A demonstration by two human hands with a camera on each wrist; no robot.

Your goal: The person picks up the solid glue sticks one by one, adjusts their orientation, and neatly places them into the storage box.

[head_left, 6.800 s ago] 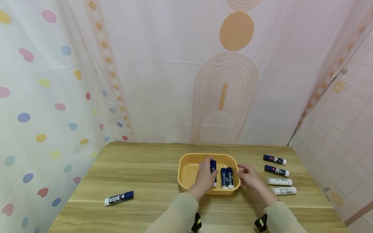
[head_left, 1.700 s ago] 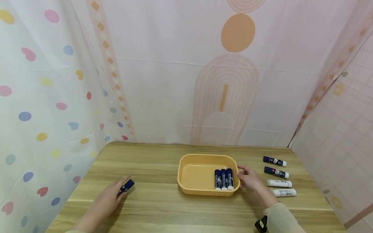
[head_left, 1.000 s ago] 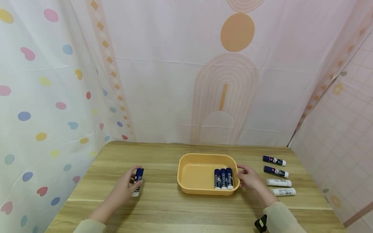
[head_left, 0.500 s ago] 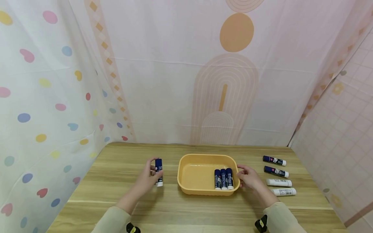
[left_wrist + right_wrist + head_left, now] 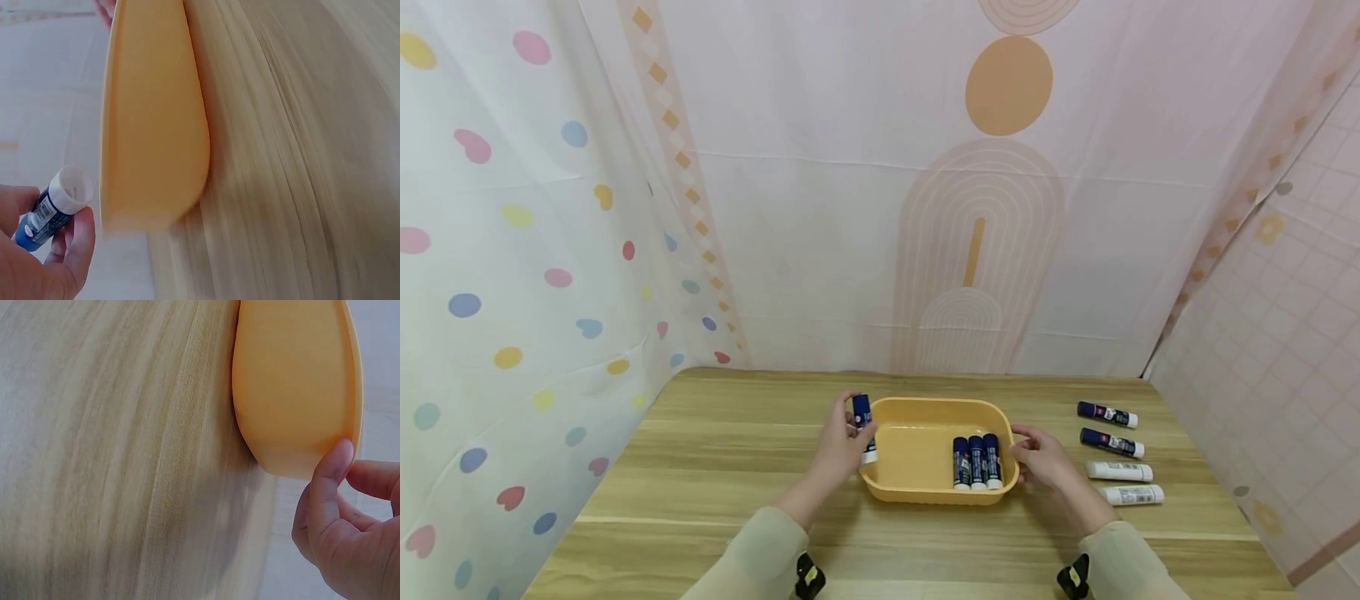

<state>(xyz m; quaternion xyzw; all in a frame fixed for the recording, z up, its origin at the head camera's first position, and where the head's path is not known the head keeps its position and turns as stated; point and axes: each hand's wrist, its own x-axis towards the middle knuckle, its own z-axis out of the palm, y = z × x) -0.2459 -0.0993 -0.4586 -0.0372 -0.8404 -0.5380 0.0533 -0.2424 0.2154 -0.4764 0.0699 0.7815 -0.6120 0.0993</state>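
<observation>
1. Head view, around: a patterned curtain [image 5: 790, 250] hangs behind a wooden table [image 5: 715, 450]; to the right lie two dark glue sticks [image 5: 1111, 442] and two white tubes [image 5: 1118, 471], the nearest tube just beside the right forearm
2. Head view, middle: a yellow box [image 5: 910, 462] holds three blue glue sticks [image 5: 976, 462] side by side at its right end; its left rim is partly hidden by the left hand [image 5: 838, 442]
3. Head view, hands: well apart; the left pinches a blue glue stick [image 5: 862, 421], tilted, at the box's left rim, white end towards the person; the right hand [image 5: 1045, 457] grips the box's right end
4. Left wrist view: box wall and table fill the middle; the held stick sits between thumb and fingers, white end just beside the rim
5. Right wrist view: the box's end stands over the table; the right hand pinches its rim, one fingertip on the outer wall
</observation>
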